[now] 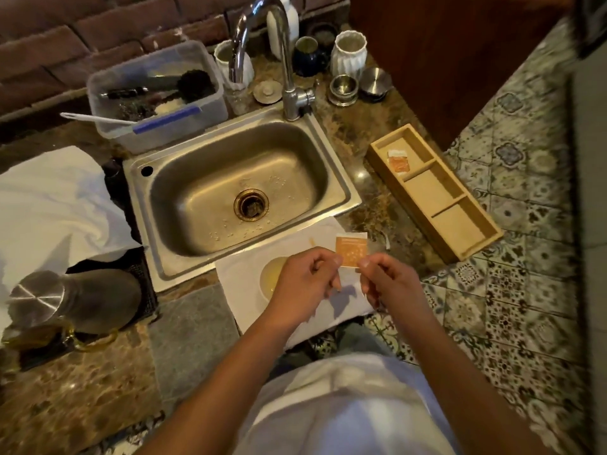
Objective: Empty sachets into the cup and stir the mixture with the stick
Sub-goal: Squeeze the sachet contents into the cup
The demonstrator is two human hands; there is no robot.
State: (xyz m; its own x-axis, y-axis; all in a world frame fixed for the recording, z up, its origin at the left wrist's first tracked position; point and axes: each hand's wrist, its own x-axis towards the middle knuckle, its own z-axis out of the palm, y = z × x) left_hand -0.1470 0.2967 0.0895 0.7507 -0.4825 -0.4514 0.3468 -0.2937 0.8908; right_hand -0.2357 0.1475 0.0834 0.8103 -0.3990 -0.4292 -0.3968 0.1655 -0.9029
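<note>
I hold a small orange and white sachet (350, 250) upright between both hands, above the counter's front edge. My left hand (303, 279) pinches its lower left corner, and my right hand (387, 280) pinches its lower right corner. Below my left hand a cup (271, 279) with yellowish liquid stands on a white napkin (236, 274); my hand hides most of it. A thin stick (311, 241) lies on the napkin just behind my left hand. Two more sachets (398, 160) lie in the far compartment of a wooden tray (437, 198).
A steel sink (236, 192) with a tall tap (285, 60) sits behind the napkin. A plastic tub (154, 90) of utensils, jars and steel cups line the back. A steel kettle (65, 300) and white cloth (49, 205) lie at the left. Patterned floor tiles (509, 290) are at the right.
</note>
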